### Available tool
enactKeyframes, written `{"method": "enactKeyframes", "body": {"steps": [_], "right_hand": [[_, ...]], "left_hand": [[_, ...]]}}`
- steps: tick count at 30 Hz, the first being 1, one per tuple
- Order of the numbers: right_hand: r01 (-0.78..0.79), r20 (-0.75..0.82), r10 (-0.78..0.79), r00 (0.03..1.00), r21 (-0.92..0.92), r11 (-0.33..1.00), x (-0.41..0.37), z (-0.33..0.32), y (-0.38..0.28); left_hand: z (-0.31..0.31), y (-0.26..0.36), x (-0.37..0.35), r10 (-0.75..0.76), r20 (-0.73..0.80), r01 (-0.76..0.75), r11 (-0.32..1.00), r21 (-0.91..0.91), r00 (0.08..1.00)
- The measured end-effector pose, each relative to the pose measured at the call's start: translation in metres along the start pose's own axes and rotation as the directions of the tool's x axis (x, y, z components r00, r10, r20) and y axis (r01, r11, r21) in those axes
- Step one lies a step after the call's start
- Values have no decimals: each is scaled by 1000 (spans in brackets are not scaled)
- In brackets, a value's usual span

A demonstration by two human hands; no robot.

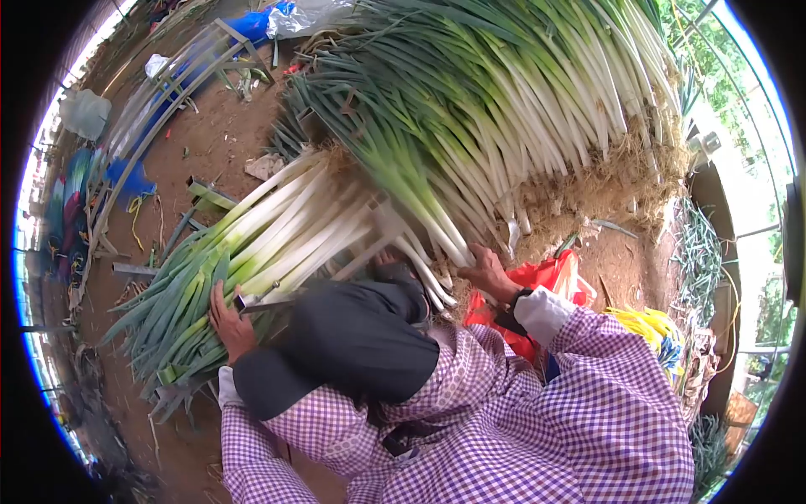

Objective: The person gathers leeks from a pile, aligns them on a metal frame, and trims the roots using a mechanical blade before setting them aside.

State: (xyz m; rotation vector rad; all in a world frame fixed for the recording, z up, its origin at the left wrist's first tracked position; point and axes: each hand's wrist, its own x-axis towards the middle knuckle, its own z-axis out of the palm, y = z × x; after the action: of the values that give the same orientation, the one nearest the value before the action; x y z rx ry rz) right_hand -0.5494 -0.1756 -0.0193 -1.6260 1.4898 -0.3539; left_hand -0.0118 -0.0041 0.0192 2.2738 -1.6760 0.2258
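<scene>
My right hand (489, 273) is closed around the white root ends of a few leeks (441, 231), whose green tops reach up and left into the big pile. My left hand (231, 323) lies with fingers stretched out against the green leaves of a bundle of leeks (277, 223). That bundle rests slantwise on a metal frame (252, 301), white ends toward the upper right and leaves toward the lower left. Part of its root end is blurred.
A large pile of leeks (512, 92) fills the top, roots toward me. Right of my knees lie a red plastic bag (546, 277) and yellow ties (646, 328). Blue sheeting (252, 25) and curved metal bars (159, 105) stand at the upper left on bare soil (210, 143).
</scene>
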Motion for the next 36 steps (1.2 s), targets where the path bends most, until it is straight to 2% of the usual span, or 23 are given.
{"method": "enactKeyframes", "body": {"steps": [1, 4, 7, 8, 9, 10, 12, 14, 15, 16, 17, 19, 21, 23, 24, 25, 28, 29, 31, 32, 33, 35, 36], "right_hand": [[-17, -8, 17, 1000, 4, 1000, -3, 3, 3], [78, -46, -79, 996, -33, 996, -2, 3, 3], [52, 28, -51, 998, -17, 999, -2, -11, -8], [58, 47, -57, 997, -4, 998, -1, -15, -12], [62, 65, -62, 996, 8, 998, -1, -19, -16], [65, 81, -66, 995, 19, 998, -2, -25, -21], [49, 119, -59, 991, 88, 995, -12, -41, -49], [6, 173, -46, 984, 225, 974, -28, -59, -84], [61, 138, -91, 986, 206, 977, -39, -69, -96], [-5, 180, -47, 983, 277, 961, -55, -80, -113], [-74, 226, -6, 974, 344, 936, -73, -91, -130], [-210, 316, 70, 946, 436, 875, -97, -93, -134], [-274, 344, 105, 933, 492, 826, -116, -84, -114], [-324, 374, 129, 918, 525, 787, -141, -83, -122], [-339, 371, 149, 917, 526, 780, -148, -81, -121], [-383, 388, 194, 901, 500, 777, -150, -82, -111], [-117, 349, -70, 935, 487, 866, -140, -83, -82], [31, 361, -202, 910, 427, 904, -132, -84, -70], [89, 448, -113, 887, 76, 993, -127, -103, -92], [120, 483, -55, 874, -104, 987, -125, -108, -99], [164, 420, -31, 907, -284, 945, -124, -106, -96], [201, 353, -49, 934, -410, 890, -121, -105, -91], [214, 319, -62, 946, -469, 857, -121, -102, -87]], "left_hand": [[-2, -6, 2, 14, 34, -12, 999, -51, 999], [-15, -30, 9, 116, 175, -89, 984, -153, 978], [-47, -40, 38, -121, 248, 210, 903, -375, 961], [-63, -42, 50, -211, 283, 323, 834, -447, 936], [-85, -29, 65, -249, 262, 358, 739, -571, 932], [-112, -6, 80, -287, 245, 374, 625, -685, 926], [-176, 87, 96, -266, 185, 308, 559, -770, 946], [-195, 166, 96, -219, 177, 239, 300, -924, 960], [-190, 203, 86, -203, 234, 267, 155, -951, 951], [-178, 239, 78, -177, 283, 288, 7, -958, 943], [-147, 265, 62, -119, 377, 343, -236, -909, 918], [-104, 335, 29, -79, 658, 526, -533, -662, 748], [-7, 381, -8, 30, 873, 662, -665, -346, 487], [34, 424, -32, 76, 945, 665, -728, -166, 319], [27, 439, -36, 58, 951, 671, -722, -170, 304], [12, 445, -34, 91, 941, 605, -785, -134, 327], [17, 445, -36, 122, 944, 660, -742, -119, 308], [25, 444, -36, 129, 945, 660, -743, -110, 302], [40, 442, -40, 142, 949, 661, -746, -84, 281], [42, 442, -42, 108, 945, 689, -710, -144, 308], [39, 442, -42, 74, 940, 714, -671, -200, 333], [34, 441, -40, 81, 931, 755, -611, -236, 357], [32, 442, -41, 68, 928, 738, -629, -245, 366]]}}
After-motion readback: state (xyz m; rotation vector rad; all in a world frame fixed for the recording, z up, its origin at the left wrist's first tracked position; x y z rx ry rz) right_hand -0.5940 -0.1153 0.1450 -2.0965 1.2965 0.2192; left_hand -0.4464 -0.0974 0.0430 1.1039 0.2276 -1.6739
